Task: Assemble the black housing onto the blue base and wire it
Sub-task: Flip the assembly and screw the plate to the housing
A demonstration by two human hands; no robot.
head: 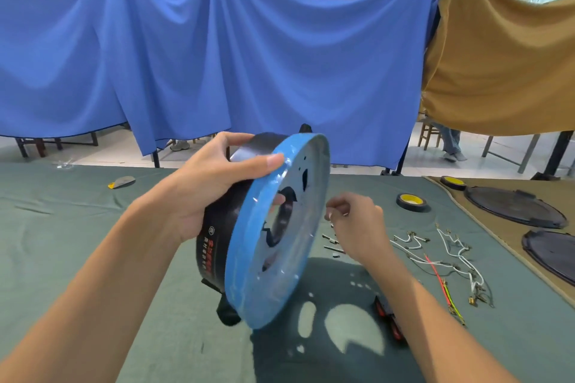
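Observation:
My left hand [214, 183] grips the black housing [217, 227] together with the round blue base [280, 227], thumb laid over the blue rim. The pair is held tilted on edge above the green table, the base's cut-out underside facing right. My right hand [354, 221] hovers just right of the base with curled fingers pinching a small metal part [330, 217]. Several small screws and pins [333, 246] lie on the cloth below that hand. Loose white, red and yellow-green wires [441, 261] with terminals are spread out to the right.
Two rolls of black and yellow tape [412, 201] sit at the back right. Round black lids [513, 207] rest on a brown mat at the right. A black part with red buttons [389, 317] lies near my right forearm. Blue and brown curtains hang behind the table.

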